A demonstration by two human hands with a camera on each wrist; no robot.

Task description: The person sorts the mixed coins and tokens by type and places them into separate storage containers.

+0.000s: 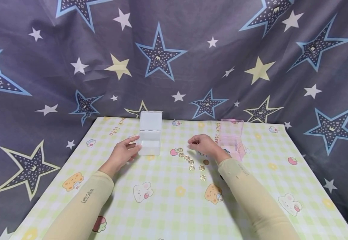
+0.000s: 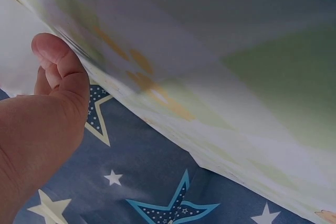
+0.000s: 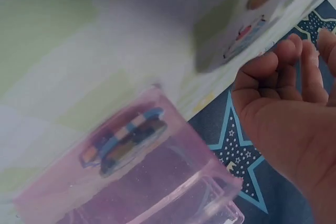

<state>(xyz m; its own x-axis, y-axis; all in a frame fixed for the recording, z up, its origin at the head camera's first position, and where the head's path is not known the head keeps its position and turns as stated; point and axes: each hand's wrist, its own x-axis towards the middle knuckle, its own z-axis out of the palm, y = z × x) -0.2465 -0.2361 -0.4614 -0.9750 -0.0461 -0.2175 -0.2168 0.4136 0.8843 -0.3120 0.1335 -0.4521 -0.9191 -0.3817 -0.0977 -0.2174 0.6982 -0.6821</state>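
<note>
Cream fabric sleeves [image 1: 81,206], cropped below. Flat round gold discs [image 1: 191,162] on green-checked tabletop [image 1: 168,213]; right hand [image 1: 205,145] near, grip curled, contents impossible to tell; left hand [image 1: 123,154] relaxed against translucent white plastic box [image 1: 150,150]; transparent pink box [image 3: 157,169] cut off in right wrist view.

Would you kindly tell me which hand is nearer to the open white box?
Left. The left hand is at the left side of the white box; the right hand is apart, off to its right.

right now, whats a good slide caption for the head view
Left hand at an open white box, right hand near gold discs, open pink box at right.
</note>
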